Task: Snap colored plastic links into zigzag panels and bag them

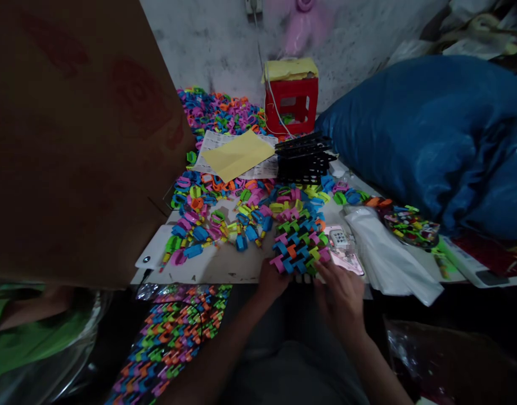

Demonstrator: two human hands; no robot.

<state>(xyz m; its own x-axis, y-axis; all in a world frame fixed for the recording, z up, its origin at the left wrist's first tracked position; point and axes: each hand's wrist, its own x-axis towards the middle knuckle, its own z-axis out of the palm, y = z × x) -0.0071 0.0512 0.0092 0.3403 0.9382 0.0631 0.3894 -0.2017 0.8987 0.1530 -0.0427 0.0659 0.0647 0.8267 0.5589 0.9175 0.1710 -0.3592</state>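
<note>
Right in front of me, at the table's near edge, lies a black slotted rack [301, 278] filled with rows of small plastic pieces [299, 247] in pink, blue, green, orange and yellow. My left hand [272, 281] grips its near left corner, fingers curled and partly hidden. At the near right corner my right hand [341, 289] has its fingers bent over the rack's edge and the end pieces. More loose pieces [241, 225] of the same colours, some with thin yellow-and-red parts, lie spread beyond and left of the rack. Their exact kind is unclear.
A stack of black racks [304, 160] stands behind, beside yellow paper [239, 154] and a red crate [292, 104]. Rightward are a phone [345, 247], white plastic bags [389, 256] and a big blue sack [418, 135]. A cardboard box [72, 140] blocks the left; another person's arm [39, 309] shows below it.
</note>
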